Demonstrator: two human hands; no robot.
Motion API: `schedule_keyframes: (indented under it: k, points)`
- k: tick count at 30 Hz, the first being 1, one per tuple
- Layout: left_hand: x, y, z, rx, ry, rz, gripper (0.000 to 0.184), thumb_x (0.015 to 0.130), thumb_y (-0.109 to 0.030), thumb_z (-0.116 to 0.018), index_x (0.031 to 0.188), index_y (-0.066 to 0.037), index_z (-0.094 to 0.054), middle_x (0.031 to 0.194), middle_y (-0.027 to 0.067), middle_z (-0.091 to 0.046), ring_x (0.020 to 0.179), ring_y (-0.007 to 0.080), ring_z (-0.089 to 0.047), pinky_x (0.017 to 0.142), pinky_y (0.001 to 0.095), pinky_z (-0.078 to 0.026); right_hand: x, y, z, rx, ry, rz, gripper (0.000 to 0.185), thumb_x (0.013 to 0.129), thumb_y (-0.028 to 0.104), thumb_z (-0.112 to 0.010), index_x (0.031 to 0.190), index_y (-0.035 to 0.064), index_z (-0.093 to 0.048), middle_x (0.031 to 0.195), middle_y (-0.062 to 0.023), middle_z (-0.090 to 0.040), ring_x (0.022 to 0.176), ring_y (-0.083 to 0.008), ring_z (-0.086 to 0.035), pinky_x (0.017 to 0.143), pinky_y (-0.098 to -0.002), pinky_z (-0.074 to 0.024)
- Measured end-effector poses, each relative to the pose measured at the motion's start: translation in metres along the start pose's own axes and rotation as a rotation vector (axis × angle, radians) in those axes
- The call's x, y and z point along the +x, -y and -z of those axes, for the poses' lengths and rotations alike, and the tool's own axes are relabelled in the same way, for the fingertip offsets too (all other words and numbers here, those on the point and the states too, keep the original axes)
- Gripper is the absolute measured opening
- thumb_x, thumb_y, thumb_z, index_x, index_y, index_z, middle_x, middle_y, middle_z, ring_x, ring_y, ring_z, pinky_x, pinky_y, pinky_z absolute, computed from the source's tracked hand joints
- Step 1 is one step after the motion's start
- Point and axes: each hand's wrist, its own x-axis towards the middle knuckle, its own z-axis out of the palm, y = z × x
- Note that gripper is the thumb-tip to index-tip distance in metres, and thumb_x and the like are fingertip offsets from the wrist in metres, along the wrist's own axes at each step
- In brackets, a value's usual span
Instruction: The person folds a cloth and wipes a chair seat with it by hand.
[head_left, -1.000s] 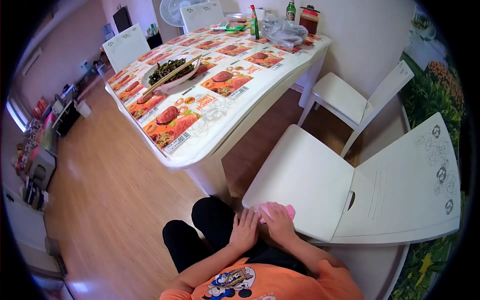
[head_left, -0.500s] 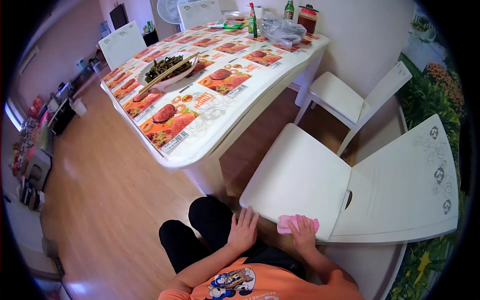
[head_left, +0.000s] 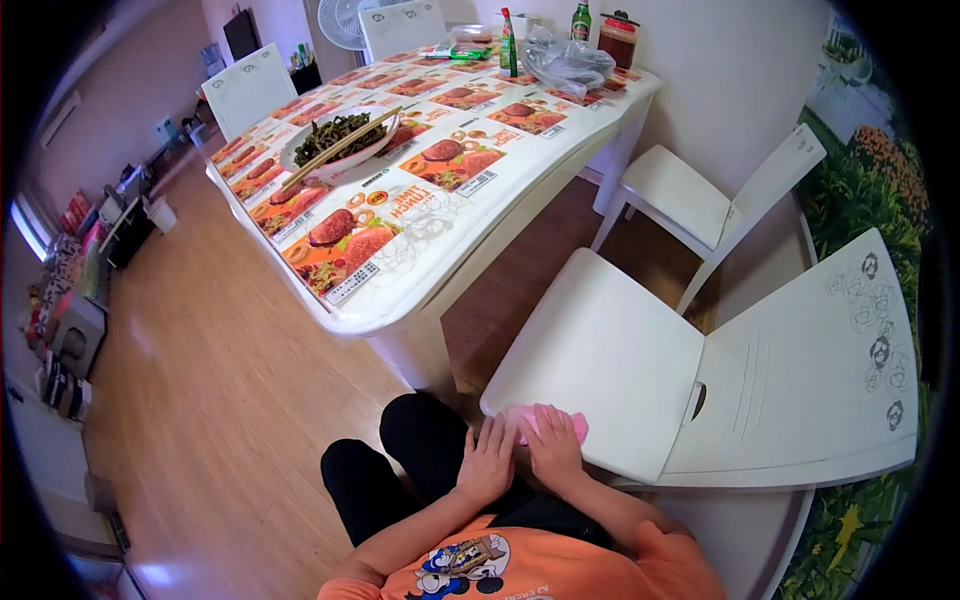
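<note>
- Pink cloth (head_left: 578, 427), one: on the white chair's seat (head_left: 600, 350), at its near left corner. Long axis from just past nine o'clock to just past three, twelve being straight ahead of the person; it runs roughly along the seat's near edge, with one end showing at either side of the right hand.
- Right hand (head_left: 553, 448): laid over the middle of the cloth, fingers slightly apart and pointing between eleven and twelve; whether they grip the fabric I cannot tell.
- Left hand (head_left: 486, 464): at nine o'clock of the right, just beside it; fingers nearly straight, a little apart, pointing to twelve. Whether the tips touch cloth or seat, I cannot tell.
- White chair (head_left: 780, 385): backrest to three o'clock of its seat, marked with dark floral drawings.
- Second white chair (head_left: 680, 195): beyond the first, towards one o'clock from the cloth.
- Dining table (head_left: 440, 305): towards eleven from the cloth, patterned with printed food pictures.
- Dish of dark green food (head_left: 340, 140): on the table's left part, chopsticks (head_left: 350, 145) across it, their long axis from about two o'clock to eight.
- Plastic bag (head_left: 565, 65), green bottle (head_left: 580, 22) and red-lidded jar (head_left: 618, 45): grouped at the table's far right.
</note>
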Motion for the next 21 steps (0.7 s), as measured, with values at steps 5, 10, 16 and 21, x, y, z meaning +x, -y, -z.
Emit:
schedule_keyframes:
  k: [5, 10, 16, 21]
  points:
    - [0.0, 0.001, 0.001, 0.008, 0.022, 0.008, 0.066, 0.088, -0.022, -0.062, 0.148, -0.004, -0.038, 0.153, 0.0229, -0.038, 0.14, 0.041, -0.038, 0.112, 0.0634, -0.03, 0.003, -0.003, 0.009, 0.054, 0.067, 0.031, 0.048, 0.086, 0.013, -0.058, 0.133, 0.0061, -0.062, 0.139, -0.0225, -0.055, 0.128, -0.041, -0.052, 0.109, -0.0553, -0.0377]
    - [-0.002, 0.004, -0.003, 0.064, 0.097, -0.006, 0.078, 0.088, -0.027, -0.068, 0.153, -0.006, -0.031, 0.159, 0.0242, -0.028, 0.146, 0.0424, -0.031, 0.114, 0.0636, -0.027, -0.038, -0.021, 0.024, -0.037, 0.086, -0.016, 0.049, 0.083, 0.011, -0.061, 0.132, 0.0086, -0.063, 0.14, -0.0225, -0.055, 0.128, -0.0405, -0.053, 0.109, -0.0563, -0.0371]
    - [0.0, 0.002, -0.001, 0.084, 0.097, -0.018, 0.072, 0.088, -0.028, -0.068, 0.15, -0.007, -0.038, 0.159, 0.0255, -0.028, 0.144, 0.0436, -0.032, 0.113, 0.0644, -0.029, -0.074, -0.041, 0.04, -0.088, 0.075, -0.089, 0.055, 0.078, 0.01, -0.068, 0.133, 0.0084, -0.061, 0.135, -0.0238, -0.056, 0.125, -0.0434, -0.052, 0.106, -0.0586, -0.0386]
    - [0.0, 0.0, 0.002, 0.022, 0.009, -0.018, 0.056, 0.091, -0.021, -0.061, 0.143, -0.006, -0.046, 0.154, 0.0252, -0.037, 0.139, 0.0428, -0.039, 0.109, 0.0651, -0.033, -0.057, -0.035, 0.033, -0.048, 0.032, -0.135, 0.055, 0.081, 0.014, -0.069, 0.134, 0.0061, -0.06, 0.136, -0.0254, -0.056, 0.126, -0.045, -0.051, 0.108, -0.0594, -0.0362]
